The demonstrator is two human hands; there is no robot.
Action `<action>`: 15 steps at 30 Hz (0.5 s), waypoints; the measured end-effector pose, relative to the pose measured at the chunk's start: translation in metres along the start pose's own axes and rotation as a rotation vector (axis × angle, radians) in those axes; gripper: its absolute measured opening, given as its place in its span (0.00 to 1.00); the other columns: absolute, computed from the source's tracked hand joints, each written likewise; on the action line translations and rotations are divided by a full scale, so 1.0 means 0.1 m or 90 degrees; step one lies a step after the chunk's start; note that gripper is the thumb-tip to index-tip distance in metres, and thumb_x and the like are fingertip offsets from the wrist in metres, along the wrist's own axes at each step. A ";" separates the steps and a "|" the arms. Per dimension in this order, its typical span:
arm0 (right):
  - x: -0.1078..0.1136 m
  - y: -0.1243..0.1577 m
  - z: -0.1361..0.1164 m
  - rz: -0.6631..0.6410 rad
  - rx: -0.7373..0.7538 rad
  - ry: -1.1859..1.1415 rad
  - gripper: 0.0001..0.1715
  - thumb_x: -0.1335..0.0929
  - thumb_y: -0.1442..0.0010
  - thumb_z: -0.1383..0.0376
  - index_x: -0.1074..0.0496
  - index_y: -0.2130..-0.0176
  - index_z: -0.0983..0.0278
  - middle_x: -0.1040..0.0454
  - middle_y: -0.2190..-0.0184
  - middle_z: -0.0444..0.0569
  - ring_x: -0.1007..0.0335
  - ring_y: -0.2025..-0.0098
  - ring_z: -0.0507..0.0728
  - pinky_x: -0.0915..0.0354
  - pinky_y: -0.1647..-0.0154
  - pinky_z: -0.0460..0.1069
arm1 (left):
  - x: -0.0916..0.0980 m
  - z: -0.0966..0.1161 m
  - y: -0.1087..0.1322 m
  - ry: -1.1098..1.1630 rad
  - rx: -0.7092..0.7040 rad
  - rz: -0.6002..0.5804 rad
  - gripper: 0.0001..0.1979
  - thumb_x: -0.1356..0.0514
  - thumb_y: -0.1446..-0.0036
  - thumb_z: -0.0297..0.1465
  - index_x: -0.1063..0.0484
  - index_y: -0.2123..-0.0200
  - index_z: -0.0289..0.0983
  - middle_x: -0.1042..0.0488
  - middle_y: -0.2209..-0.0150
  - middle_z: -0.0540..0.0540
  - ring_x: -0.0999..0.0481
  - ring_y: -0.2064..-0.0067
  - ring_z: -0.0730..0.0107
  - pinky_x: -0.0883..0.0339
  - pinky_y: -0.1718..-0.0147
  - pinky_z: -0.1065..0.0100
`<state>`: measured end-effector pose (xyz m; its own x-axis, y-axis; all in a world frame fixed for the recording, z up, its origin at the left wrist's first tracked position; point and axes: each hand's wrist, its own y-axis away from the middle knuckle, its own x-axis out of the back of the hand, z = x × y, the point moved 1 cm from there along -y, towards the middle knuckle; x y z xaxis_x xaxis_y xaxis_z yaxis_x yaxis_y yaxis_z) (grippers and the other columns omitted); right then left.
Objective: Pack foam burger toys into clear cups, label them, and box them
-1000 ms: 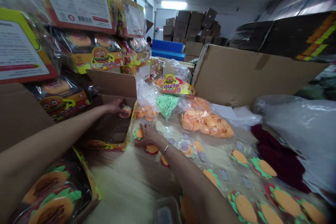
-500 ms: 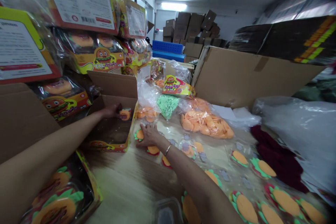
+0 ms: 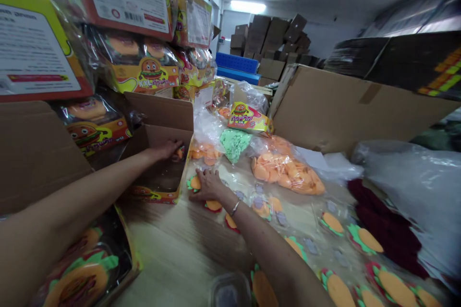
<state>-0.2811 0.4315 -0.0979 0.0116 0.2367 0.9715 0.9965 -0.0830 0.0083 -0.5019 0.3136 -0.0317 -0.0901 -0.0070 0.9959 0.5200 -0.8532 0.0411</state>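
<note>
My left hand (image 3: 167,150) reaches inside an open display box (image 3: 153,195). Its fingers are closed on a small packaged toy burger (image 3: 179,153) at the box's right wall; the fingertips are partly hidden. On the table just right of the box, my right hand (image 3: 211,185) has its thumb and fingers around another toy burger (image 3: 194,183) with an orange bun and green leaf edge. More burgers (image 3: 213,206) lie under and beside the right wrist, several in clear plastic trays (image 3: 230,289).
Bags of orange discs (image 3: 288,172) and green pieces (image 3: 234,144) lie behind my right hand. Wrapped burger boxes (image 3: 126,53) are stacked at left. A filled box (image 3: 131,259) sits at front left. A large carton (image 3: 338,100) and dark red cloth (image 3: 382,230) are at right.
My left hand has moved slightly deeper toward the box's right wall, and the burger there has turned and is less visible. The right hand stays at its burger. The view has shifted slightly.
</note>
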 end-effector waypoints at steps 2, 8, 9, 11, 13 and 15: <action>0.01 0.01 -0.01 -0.004 0.000 0.004 0.61 0.29 0.53 0.41 0.49 0.32 0.69 0.35 0.43 0.68 0.38 0.41 0.75 0.49 0.39 0.70 | -0.01 0.01 0.02 -0.037 -0.004 -0.018 0.23 0.35 0.43 0.37 0.31 0.46 0.35 0.28 0.48 0.37 0.28 0.49 0.50 0.35 0.51 0.52; 0.07 0.06 -0.03 0.030 -0.014 0.001 0.61 0.28 0.53 0.44 0.50 0.32 0.68 0.35 0.45 0.67 0.38 0.42 0.73 0.49 0.39 0.70 | 0.02 0.22 0.19 -0.083 0.021 0.001 0.24 0.35 0.46 0.32 0.30 0.46 0.33 0.31 0.46 0.29 0.32 0.45 0.39 0.39 0.50 0.44; 0.08 0.06 -0.04 0.044 -0.025 0.000 0.61 0.27 0.53 0.45 0.50 0.33 0.68 0.35 0.45 0.66 0.38 0.42 0.73 0.49 0.40 0.69 | 0.05 0.27 0.22 -0.081 0.030 0.014 0.24 0.35 0.47 0.32 0.31 0.46 0.32 0.31 0.46 0.27 0.33 0.44 0.35 0.40 0.49 0.42; 0.10 0.03 -0.04 0.074 -0.046 -0.007 0.60 0.27 0.54 0.46 0.50 0.33 0.67 0.34 0.45 0.65 0.38 0.42 0.72 0.49 0.40 0.68 | 0.17 0.38 0.29 -0.066 0.051 0.046 0.30 0.34 0.50 0.30 0.33 0.43 0.30 0.33 0.45 0.23 0.35 0.43 0.30 0.42 0.49 0.38; 0.12 -0.03 -0.04 0.097 -0.055 -0.015 0.59 0.26 0.53 0.46 0.51 0.33 0.65 0.35 0.45 0.64 0.38 0.42 0.71 0.48 0.40 0.66 | 0.34 0.51 0.41 -0.055 0.065 0.088 0.38 0.34 0.50 0.32 0.40 0.37 0.29 0.36 0.42 0.22 0.37 0.42 0.27 0.42 0.48 0.38; 0.12 -0.09 -0.03 0.094 -0.047 -0.019 0.60 0.27 0.52 0.47 0.53 0.32 0.66 0.36 0.43 0.65 0.39 0.41 0.71 0.50 0.38 0.66 | 0.53 0.69 0.63 0.035 0.085 0.136 0.42 0.34 0.50 0.37 0.45 0.35 0.29 0.36 0.41 0.25 0.36 0.41 0.30 0.39 0.48 0.45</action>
<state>-0.2905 0.4325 -0.0859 0.1610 0.2459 0.9558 0.9751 -0.1892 -0.1156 -0.4159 0.2957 0.0289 -0.0106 -0.2114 0.9773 0.6396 -0.7527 -0.1559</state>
